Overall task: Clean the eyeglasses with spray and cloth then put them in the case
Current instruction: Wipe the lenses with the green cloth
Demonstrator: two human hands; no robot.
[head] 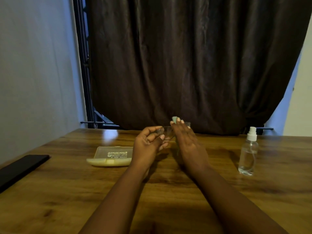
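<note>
- glasses (166, 130) are mid-frame, held up off the table (168, 191) btw both hands, a bit blurry tbh
- left hand (148, 144) pinches the frame's left end, thumb and fingers closed on it
- right hand (185, 141) has fingers pressed flat together w/ the cloth (174, 119) squeezed against a lens, pale green bit poking out above the fingertips
- handling guess: glasses look light, thin rim, clear lenses, so prob fragile and a bit slick if wet. hold by the rim/hinge end, not the lens, and don't lean hard w/ the cloth or the frame could flex
- cloth is soft and floppy, bunches easy
- case (109, 155) sits left of the hands, center-left of frame, on the table: pale yellowish, translucent plastic, rounded oblong, lying open w/ printed label showing. looks rigid
- spray (248, 154) stands upright at right of frame, well apart from the hands: clear bottle, clear liquid, white pump top
- table is glossy wood-grain, dark flat thing (22, 168) at the left edge, brown curtain (185, 65) behind
</note>
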